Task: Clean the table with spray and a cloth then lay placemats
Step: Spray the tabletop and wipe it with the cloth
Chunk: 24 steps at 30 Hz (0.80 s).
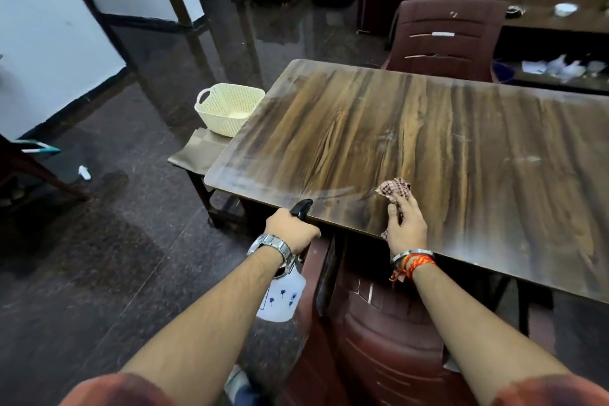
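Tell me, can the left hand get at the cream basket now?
Probably not yet: the left hand grips the spray bottle, and the basket sits far ahead beside the table; nothing stands between.

Both bare forearms reach toward twelve o'clock, left hand gripping the spray bottle, right hand pressing flat on the cloth.

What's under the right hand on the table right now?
A checkered cloth, pressed onto the table by the right hand. Its ends show ahead of the hand and at the table edge; the palm covers the rest.
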Tool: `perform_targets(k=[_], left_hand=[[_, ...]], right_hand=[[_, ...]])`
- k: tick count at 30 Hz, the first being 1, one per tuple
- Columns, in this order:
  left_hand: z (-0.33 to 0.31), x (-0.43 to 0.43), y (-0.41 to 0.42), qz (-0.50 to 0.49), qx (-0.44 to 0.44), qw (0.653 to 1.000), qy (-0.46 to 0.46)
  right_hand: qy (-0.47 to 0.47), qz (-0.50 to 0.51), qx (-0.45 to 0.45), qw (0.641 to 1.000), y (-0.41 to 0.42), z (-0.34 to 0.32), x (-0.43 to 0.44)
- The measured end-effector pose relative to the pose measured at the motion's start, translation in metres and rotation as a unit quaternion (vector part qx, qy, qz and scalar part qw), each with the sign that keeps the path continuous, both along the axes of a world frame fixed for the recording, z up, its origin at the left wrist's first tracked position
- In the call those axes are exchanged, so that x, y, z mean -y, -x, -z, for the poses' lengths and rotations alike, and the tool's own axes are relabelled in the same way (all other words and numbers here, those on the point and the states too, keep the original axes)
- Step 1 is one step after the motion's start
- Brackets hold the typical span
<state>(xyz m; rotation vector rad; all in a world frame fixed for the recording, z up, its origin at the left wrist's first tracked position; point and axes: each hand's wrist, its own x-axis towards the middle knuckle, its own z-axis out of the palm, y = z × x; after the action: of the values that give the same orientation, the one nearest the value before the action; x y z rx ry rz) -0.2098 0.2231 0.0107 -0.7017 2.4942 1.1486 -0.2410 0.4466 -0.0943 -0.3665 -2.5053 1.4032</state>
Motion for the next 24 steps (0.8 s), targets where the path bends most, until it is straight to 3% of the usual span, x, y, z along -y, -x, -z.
perform_targets(k=[3,6,9,12,19,24], left_hand=[[0.012,0.024,0.013,0.038,0.011,0.999,-0.005],[0.020,0.056,0.026,0.063,0.006,0.998,-0.003],[0.028,0.105,0.043,0.070,0.019,0.997,-0.014],[0.036,0.153,0.057,0.060,0.032,0.998,-0.011],[0.045,0.237,0.085,0.082,0.026,0.996,0.038],[0.045,0.270,0.119,0.069,0.026,0.996,0.041]], right_hand=[[-0.046,0.016,0.042,0.998,0.016,0.012,0.006],[-0.174,0.008,0.193,0.966,0.026,0.034,0.011],[-0.209,0.002,0.277,0.938,0.042,0.049,0.034],[-0.253,-0.016,0.249,0.935,0.055,0.046,0.094],[-0.299,-0.227,0.184,0.908,0.075,0.040,0.316],[-0.314,-0.259,0.168,0.898,0.099,0.040,0.343]])
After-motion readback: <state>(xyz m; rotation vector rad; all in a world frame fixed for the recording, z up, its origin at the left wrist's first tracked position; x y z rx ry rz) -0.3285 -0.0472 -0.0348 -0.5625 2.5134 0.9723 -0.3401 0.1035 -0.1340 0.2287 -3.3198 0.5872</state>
